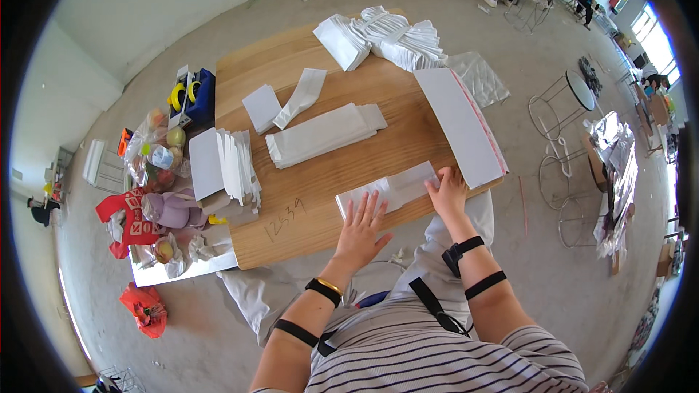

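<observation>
A flat, folded white paper strip point(410, 183), looking like a paper bag, lies along the near edge of the wooden table. My left hand point(362, 227) rests on its left part, fingers spread flat. At the strip's right end is my right hand point(449, 195), thumb and fingers apart and touching the paper. Just beyond lies a longer stack of folded white paper point(324, 133). Farther back are a small white sheet point(261, 108) and a bent white strip point(302, 97). To the right, a long white card with a red edge line point(462, 127) sits at the table's side.
Bundled white paper stacks point(382, 36) fill the far edge. At the left stand a paper pile point(222, 165), a blue holder with yellow tape point(198, 94), fruit in plastic bags point(164, 145) and a red bag point(131, 220). Round wire-legged stools point(579, 91) stand on the floor right.
</observation>
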{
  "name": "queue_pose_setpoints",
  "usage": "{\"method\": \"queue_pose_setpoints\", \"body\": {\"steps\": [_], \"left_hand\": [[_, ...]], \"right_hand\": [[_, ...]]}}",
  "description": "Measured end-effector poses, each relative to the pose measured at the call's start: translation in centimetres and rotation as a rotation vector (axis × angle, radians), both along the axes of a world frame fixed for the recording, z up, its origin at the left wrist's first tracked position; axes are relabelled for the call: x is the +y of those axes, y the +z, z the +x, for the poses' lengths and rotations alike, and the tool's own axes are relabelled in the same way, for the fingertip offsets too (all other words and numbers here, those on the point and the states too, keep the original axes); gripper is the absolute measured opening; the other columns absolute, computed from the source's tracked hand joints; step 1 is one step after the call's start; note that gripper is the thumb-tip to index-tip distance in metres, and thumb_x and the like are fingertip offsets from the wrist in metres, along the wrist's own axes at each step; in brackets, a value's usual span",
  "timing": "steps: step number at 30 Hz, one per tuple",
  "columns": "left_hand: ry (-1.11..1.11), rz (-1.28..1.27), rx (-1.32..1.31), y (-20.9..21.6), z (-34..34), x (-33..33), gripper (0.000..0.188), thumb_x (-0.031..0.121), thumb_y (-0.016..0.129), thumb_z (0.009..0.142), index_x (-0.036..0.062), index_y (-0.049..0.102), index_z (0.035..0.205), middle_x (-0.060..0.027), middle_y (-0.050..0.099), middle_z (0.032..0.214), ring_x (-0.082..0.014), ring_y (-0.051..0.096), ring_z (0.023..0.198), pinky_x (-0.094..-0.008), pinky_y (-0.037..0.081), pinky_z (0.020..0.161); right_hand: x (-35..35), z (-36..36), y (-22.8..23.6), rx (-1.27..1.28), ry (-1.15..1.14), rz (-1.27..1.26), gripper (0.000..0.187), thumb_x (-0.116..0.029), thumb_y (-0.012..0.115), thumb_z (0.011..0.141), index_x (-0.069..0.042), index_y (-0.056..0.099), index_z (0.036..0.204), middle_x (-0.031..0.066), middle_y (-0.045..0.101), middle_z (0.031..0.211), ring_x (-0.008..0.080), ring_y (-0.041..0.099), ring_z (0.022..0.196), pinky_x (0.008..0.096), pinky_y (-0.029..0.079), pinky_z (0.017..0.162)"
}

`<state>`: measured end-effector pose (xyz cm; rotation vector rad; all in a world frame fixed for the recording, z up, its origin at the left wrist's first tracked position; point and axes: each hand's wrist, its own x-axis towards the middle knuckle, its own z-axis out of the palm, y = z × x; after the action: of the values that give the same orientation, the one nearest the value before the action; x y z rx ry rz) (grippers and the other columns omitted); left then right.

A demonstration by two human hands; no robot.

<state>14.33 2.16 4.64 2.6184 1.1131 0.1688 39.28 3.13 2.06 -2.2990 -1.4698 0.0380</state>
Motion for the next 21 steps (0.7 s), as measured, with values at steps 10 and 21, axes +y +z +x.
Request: {"method": "queue_pose_setpoints", "body": {"steps": [10,21], "left_hand": [[0.008,0.071,0.114,-1.3,1.5,-0.3,0.075,0.056,0.043,0.092,0.0149,0.021,0.151,-0.0148,0.015,0.157,-0.0333,0.011,0.145,-0.0580,0.008,0.114],[0.170,0.004,-0.132,1.3,-2.1,0.4,0.067,0.042,0.054,0.091,0.0038,0.034,0.143,-0.0173,0.029,0.150,-0.0322,0.022,0.142,-0.0507,0.015,0.115]], "right_hand": [[0.6,1.1,-0.5,0.409,-0.009,-0.110,0.021,-0.018,0.067,0.079,-0.008,0.051,0.090,0.0139,0.063,0.089,0.0344,0.061,0.086,0.0445,0.047,0.074],[1.2,-9.6,6.6,0.208,0.481,0.344,0.046,0.001,0.060,0.076,-0.007,0.047,0.119,0.0132,0.057,0.090,0.0334,0.059,0.078,0.0424,0.047,0.069]]}}
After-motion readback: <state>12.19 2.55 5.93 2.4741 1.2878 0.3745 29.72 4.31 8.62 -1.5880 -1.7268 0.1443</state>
